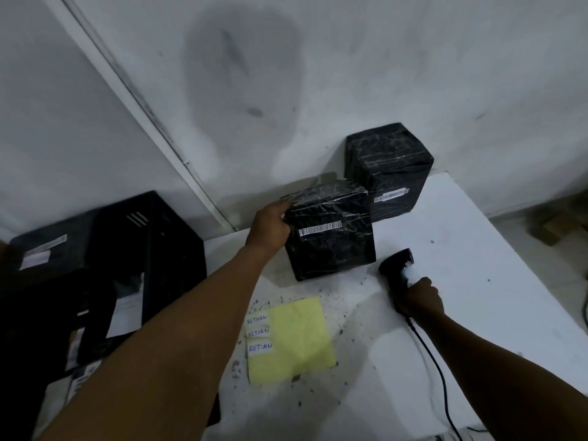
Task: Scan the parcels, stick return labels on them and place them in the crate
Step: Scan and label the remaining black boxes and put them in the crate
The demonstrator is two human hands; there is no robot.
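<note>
On the table (477,249), one parcel (331,230) is set just in front and left of a second parcel (389,173) backed against the wall, the scanner (397,268) to its right, the label sheet (296,338) nearer, the crate (152,249) far left.

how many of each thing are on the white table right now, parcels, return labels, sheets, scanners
Black wrapped parcels: 2, near parcel gripped by the left hand, far parcel by the wall
RETURN labels: 3
Yellow backing sheet: 1
Barcode scanner: 1, held by the right hand
Total: 7
</note>
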